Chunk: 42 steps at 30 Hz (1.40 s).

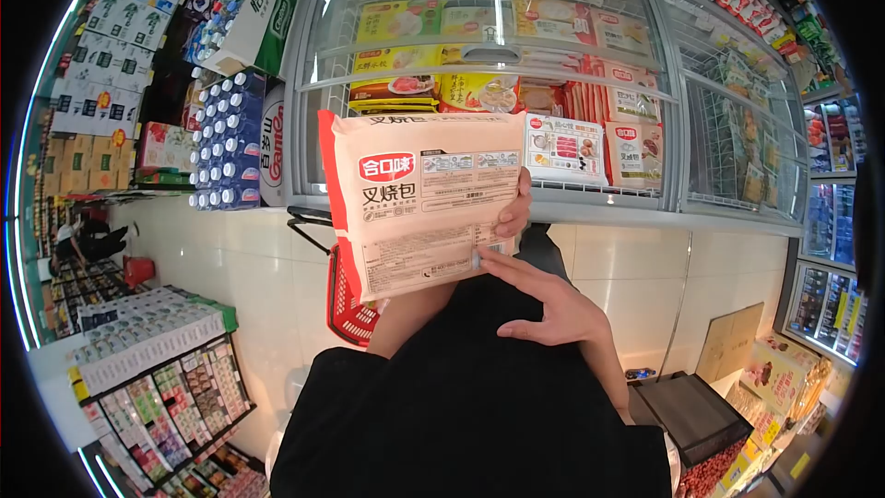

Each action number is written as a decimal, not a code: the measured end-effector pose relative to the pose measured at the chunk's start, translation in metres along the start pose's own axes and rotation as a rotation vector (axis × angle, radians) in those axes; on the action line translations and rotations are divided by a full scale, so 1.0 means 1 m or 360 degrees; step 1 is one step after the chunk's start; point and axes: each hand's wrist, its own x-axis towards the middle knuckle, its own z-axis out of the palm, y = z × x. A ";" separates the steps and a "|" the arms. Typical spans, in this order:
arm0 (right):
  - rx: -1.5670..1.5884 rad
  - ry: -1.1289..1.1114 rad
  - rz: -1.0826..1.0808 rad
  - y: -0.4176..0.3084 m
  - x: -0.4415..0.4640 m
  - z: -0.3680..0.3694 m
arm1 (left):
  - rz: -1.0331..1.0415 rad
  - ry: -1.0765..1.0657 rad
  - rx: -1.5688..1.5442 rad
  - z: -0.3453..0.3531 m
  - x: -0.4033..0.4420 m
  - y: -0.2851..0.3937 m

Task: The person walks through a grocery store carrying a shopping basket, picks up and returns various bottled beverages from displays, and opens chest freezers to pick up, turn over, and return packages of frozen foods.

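A pale pink bag of frozen buns (pixel 419 207) with red edges is held up in front of me, its printed side facing me. My left hand (pixel 514 210) grips it from behind. Its fingertips curl round the bag's right edge, and the bag hides the palm. My right hand (pixel 553 309) is open near the bag's lower right corner. Its index finger reaches the small print there; whether it presses on the bag I cannot tell. Beyond the bag stands a glass-topped freezer (pixel 599 198) with yellow, red and white food packs (pixel 634 152) inside.
A red shopping basket (pixel 348 309) shows below the bag, partly hidden. Bottled water packs (pixel 226 143) stand left of the freezer. Stacked goods (pixel 152 387) fill a rack at lower left. On the lower right is a dark box-like stand (pixel 691 415). A person (pixel 83 244) is far left.
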 end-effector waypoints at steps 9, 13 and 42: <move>0.0212 0.0464 0.0439 0.037 -0.009 -0.014 | 0.0312 0.1223 0.0462 -0.052 0.014 -0.011; 0.1256 0.1472 0.0172 0.105 -0.006 -0.008 | 0.0046 0.1831 0.0715 -0.083 0.002 -0.026; 0.2007 0.2479 0.0246 0.467 -0.013 -0.333 | -0.0088 0.2330 0.3690 -0.215 0.074 -0.069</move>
